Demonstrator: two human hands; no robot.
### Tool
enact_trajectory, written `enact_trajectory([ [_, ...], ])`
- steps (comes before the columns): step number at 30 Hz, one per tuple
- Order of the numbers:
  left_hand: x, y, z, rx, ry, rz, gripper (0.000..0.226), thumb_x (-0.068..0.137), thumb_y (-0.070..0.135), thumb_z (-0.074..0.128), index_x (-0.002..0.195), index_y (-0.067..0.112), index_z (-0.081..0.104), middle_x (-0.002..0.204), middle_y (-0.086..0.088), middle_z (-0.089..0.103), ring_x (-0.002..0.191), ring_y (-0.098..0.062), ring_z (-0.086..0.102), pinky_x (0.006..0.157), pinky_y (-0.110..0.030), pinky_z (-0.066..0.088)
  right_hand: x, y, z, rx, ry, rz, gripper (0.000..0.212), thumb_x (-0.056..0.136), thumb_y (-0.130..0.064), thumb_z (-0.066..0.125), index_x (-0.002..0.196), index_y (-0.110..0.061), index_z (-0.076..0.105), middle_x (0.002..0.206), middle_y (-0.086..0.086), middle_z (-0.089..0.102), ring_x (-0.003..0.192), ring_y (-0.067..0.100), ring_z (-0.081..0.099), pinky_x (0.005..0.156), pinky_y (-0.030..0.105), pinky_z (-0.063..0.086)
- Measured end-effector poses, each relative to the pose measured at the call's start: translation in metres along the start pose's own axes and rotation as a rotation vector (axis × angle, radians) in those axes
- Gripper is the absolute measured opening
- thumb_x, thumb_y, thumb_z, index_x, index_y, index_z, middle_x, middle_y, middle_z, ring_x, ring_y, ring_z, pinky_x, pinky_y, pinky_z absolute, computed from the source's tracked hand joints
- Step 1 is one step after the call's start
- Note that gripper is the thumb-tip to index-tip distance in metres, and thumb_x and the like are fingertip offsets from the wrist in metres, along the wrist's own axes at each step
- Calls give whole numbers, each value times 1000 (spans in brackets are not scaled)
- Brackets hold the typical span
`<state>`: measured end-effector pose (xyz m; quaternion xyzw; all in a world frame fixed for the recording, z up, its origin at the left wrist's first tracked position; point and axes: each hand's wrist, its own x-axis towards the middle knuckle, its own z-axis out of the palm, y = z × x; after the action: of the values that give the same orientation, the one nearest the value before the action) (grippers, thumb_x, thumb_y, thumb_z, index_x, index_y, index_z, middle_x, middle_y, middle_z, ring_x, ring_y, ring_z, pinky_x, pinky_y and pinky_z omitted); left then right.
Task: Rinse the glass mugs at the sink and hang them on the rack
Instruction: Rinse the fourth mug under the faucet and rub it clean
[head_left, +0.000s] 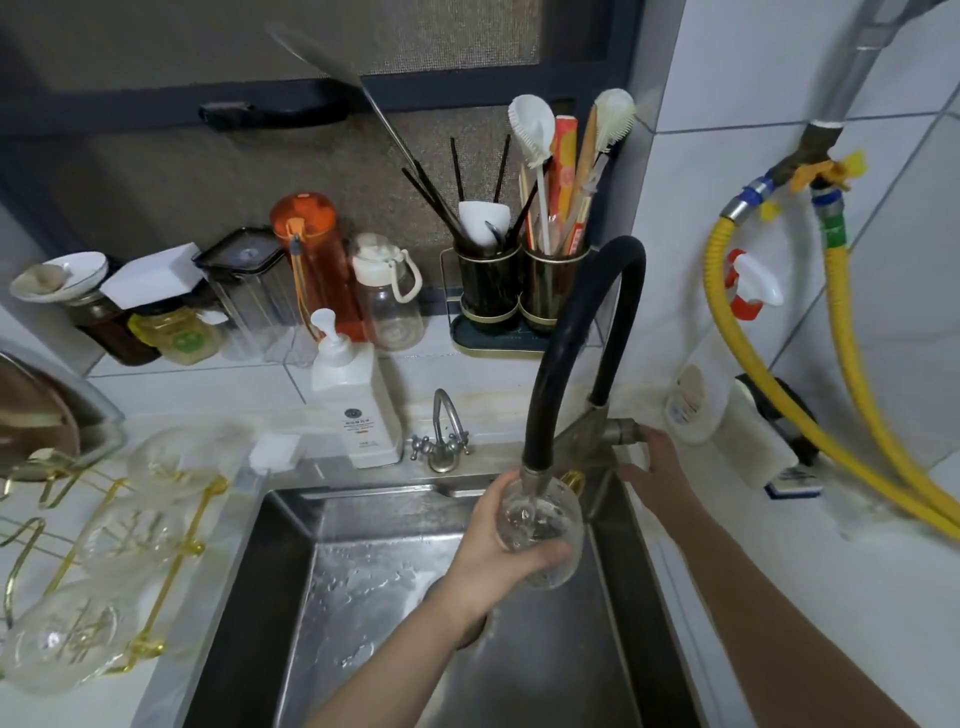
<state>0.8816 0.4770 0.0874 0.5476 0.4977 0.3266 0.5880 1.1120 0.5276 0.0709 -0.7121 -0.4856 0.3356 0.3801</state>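
My left hand (498, 551) grips a clear glass mug (545, 525) with a gold handle, held upright over the steel sink (291, 566). The black hose faucet (566, 338) ends right at the mug's mouth and water runs into it. My right hand (652, 462) rests on the metal tap lever (621, 431) behind the sink's right edge. On the counter to the left stands a gold wire rack (171, 566) with three glass mugs on it: one at the back (171, 462), one in the middle (135, 535), one nearest me (62, 639).
A white soap pump bottle (358, 410) and a small second tap (441, 436) stand behind the sink. Bottles and jars line the back ledge, with a utensil holder (519, 296). Yellow hoses (841, 374) hang on the right wall above a sponge brush (769, 441).
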Motion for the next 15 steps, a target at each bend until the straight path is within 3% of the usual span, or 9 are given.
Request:
enact_trajectory([
  [3,0,-3,-1,3,-8,-2,82,62,18,87,126,40,41,127,12,54,103,15,54,74,2,41,-8,-1,0,11,2,-64,52,77,-6,61,126,-5,46,139,19,37,129,31,37,109,38,31],
  [6,-3,-7,-2,-28,-6,-69,79,67,14,84,130,34,40,124,13,53,101,12,56,71,-1,44,-21,-3,2,39,-91,-18,53,85,-1,58,134,-9,42,136,8,41,112,21,47,92,23,46],
  [9,-8,-6,-5,-91,-12,-185,68,74,19,78,129,29,39,110,17,51,93,5,54,61,-3,45,-48,10,16,32,-268,11,63,85,-9,57,142,-25,37,140,0,47,126,20,49,102,42,46],
  [11,-14,-8,-8,-141,8,-265,55,78,20,74,123,21,41,100,13,54,85,3,55,54,-3,44,-76,13,25,81,-308,22,57,87,-1,56,136,-27,43,133,-5,54,122,8,53,97,27,50],
  [13,-23,-12,-11,-155,37,-336,53,76,33,76,116,19,43,98,10,56,84,-1,57,56,-6,47,-104,18,38,107,-350,25,54,88,6,55,132,-24,44,127,-13,53,109,-10,57,86,13,51],
  [15,-30,-19,-16,-104,64,-407,76,52,65,78,109,24,49,103,7,60,93,-8,61,76,-18,53,-127,25,53,88,-375,-51,57,85,1,66,133,-20,45,131,-10,52,114,-5,56,95,25,52],
])
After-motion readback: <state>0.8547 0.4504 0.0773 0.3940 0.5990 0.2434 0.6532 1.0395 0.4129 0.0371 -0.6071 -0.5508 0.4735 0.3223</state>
